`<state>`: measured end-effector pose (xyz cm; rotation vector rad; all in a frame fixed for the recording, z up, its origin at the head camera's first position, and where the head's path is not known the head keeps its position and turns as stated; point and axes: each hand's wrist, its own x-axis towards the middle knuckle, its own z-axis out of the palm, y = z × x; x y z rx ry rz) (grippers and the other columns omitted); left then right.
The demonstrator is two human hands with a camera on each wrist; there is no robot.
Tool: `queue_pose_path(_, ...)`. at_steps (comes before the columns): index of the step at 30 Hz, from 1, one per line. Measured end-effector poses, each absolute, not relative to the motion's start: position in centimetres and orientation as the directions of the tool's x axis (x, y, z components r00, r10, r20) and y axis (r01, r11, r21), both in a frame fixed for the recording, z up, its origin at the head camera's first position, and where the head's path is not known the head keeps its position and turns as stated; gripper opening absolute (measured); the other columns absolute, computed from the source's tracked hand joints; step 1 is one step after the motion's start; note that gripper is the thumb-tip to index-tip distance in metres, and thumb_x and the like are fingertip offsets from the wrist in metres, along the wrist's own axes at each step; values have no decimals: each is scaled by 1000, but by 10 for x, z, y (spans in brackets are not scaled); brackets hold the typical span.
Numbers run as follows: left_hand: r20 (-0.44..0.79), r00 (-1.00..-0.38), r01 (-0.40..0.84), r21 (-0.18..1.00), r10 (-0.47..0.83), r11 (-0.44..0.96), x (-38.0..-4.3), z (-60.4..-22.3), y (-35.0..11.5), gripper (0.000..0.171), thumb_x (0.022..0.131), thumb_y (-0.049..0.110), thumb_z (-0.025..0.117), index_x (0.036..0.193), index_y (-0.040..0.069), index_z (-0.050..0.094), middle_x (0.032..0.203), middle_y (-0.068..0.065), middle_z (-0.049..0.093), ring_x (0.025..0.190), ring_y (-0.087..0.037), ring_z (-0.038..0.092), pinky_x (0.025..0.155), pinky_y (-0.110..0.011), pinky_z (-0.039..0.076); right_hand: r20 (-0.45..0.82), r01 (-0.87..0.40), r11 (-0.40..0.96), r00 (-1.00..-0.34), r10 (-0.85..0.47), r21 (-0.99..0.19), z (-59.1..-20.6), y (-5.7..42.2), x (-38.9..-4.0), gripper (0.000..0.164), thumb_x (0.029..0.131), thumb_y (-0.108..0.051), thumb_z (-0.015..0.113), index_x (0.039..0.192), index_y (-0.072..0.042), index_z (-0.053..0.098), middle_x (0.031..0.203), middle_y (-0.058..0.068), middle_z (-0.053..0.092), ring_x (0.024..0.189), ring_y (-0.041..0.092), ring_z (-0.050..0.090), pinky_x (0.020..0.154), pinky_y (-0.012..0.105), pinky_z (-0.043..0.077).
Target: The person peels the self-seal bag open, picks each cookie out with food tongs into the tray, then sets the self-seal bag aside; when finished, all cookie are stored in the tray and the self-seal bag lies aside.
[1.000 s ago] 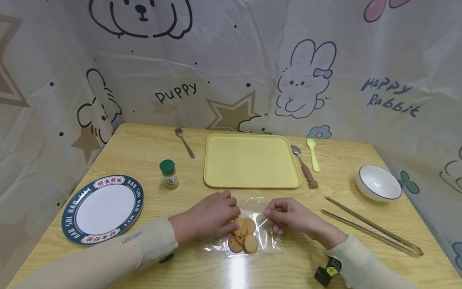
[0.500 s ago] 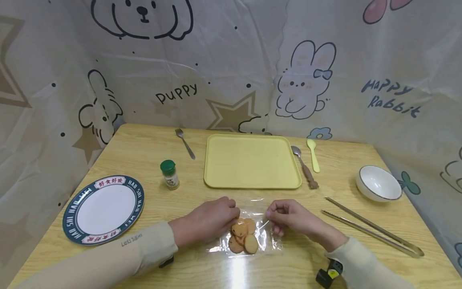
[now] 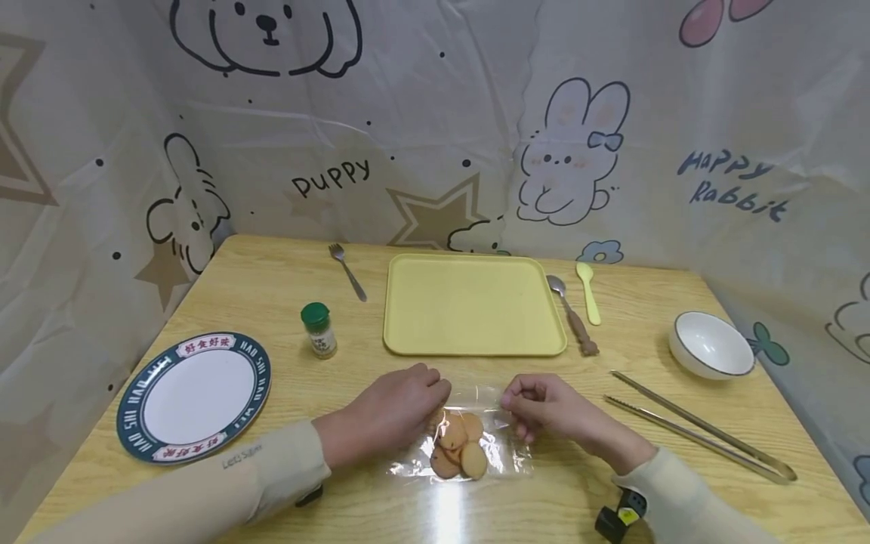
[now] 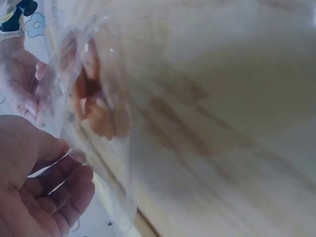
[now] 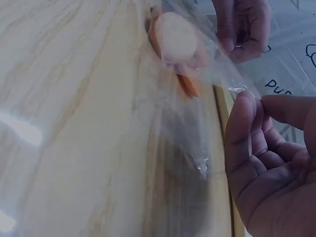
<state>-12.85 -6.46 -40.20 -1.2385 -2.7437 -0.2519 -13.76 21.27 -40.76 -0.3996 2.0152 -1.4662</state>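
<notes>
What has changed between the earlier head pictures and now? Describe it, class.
The left hand has drawn its thumb back from over the biscuits, leaving more of them in sight; it pinches the clear bag. The right hand keeps its pinch on the bag. Visibly unmoved: biscuits, plate, shaker, tray, bowl and tongs.

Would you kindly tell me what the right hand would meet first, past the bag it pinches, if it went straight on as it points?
Most likely the left hand, pinching the other side of the clear plastic bag, though relative depth is hard to judge.
</notes>
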Motion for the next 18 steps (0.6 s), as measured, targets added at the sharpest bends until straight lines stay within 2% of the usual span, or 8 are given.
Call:
queue_pose_path(6, 199, -664, 745, 106, 721, 658, -130, -394, -66, 5, 92, 12, 60, 92, 15, 55, 82, 4, 58, 73, -9, 55, 58, -21, 47, -289, 104, 343, -786, -546, -933, -402, 214, -138, 37, 96, -26, 59, 100, 10, 55, 74, 3, 60, 63, 10, 61, 60, 28, 56)
queue_pose_path(13, 205, -673, 739, 215, 711, 638, -137, -392, -66, 8, 95, 8, 54, 92, 16, 53, 77, 6, 56, 68, -5, 53, 58, -17, 46, -237, 62, 329, -817, -525, -942, -400, 217, -137, 39, 97, -25, 57, 105, 12, 54, 81, 9, 61, 64, 10, 61, 62, 34, 58)
queue_pose_path(18, 183, -685, 723, 283, 705, 630, -144, -390, -66, 9, 99, 11, 48, 94, 17, 51, 75, 9, 52, 68, -4, 50, 61, -18, 45, -195, 19, 343, -852, -487, -939, -397, 219, -138, 38, 97, -26, 57, 107, 11, 55, 84, 13, 62, 66, 11, 62, 62, 34, 57)
